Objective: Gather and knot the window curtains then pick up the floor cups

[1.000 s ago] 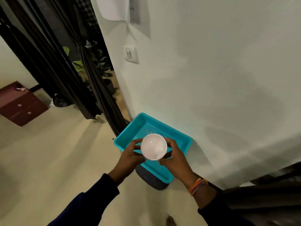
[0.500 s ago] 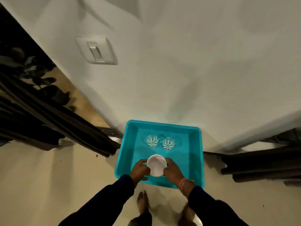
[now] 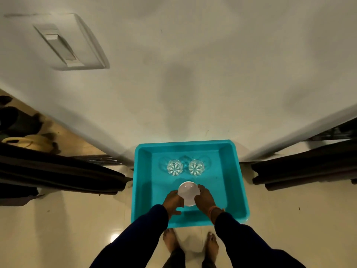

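Cup (image 3: 188, 192), white and seen from above, is held over the near half of the tray (image 3: 144, 190), the left hand (image 3: 172, 201) and right hand (image 3: 205, 198) each curling fingers round its sides. Whether its base already touches the tray floor cannot be told. The step in hand looks to be setting it down: it should be lowered level, kept short of the glasses beyond it, and both hands should ease off together once it rests so it does not tip. Count: one white cup; two cut glasses, the left glass (image 3: 174, 167) and right glass (image 3: 196, 167), side by side in the tray's far half; one tray; dark curtains (image 3: 58, 176) either side of the tray.
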